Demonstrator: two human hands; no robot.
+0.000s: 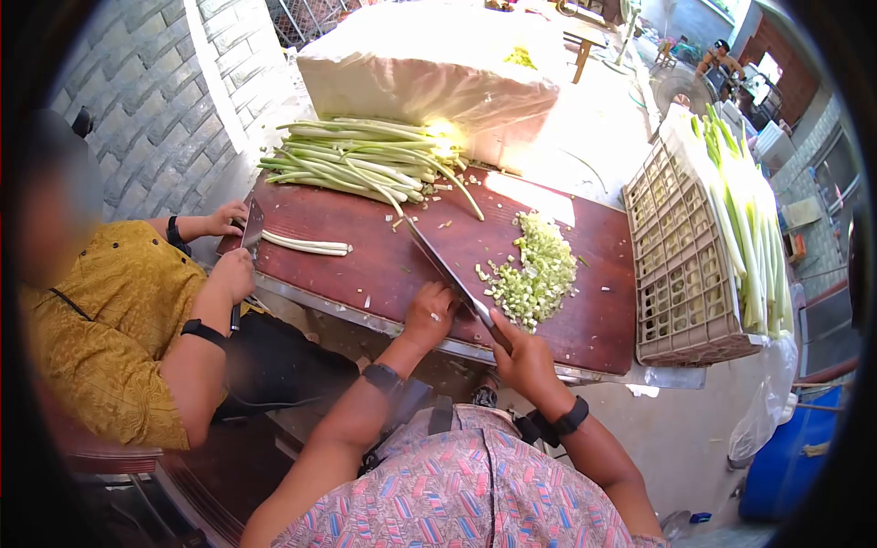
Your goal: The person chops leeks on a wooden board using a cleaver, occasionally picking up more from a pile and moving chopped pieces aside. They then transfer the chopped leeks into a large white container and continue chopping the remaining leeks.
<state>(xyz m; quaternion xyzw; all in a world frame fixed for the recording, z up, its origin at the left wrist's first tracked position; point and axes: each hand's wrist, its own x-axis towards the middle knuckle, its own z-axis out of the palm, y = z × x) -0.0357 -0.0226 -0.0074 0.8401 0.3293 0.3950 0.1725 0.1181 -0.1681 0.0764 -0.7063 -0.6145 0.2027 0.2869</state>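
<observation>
My right hand (525, 361) is wrapped round the handle of a kitchen knife (445, 266), whose broad blade points away from me to the upper left over the board. Close to the blade's left side, my left hand (431, 315) rests near the board's front edge with its fingers curled. What those fingers hold, if anything, is hidden. Right of the knife lies a heap of chopped green onion (534, 269) on the dark red board (598, 320). A pile of whole green onions (352, 163) lies at the board's far left.
At the left sits a co-worker in a yellow top (123, 310), holding a cleaver (253, 224) at some green onion stalks (306, 245). A plastic crate (681, 265) with long green onions (744, 237) stands on the right. Behind the board is a plastic-covered stack (420, 87).
</observation>
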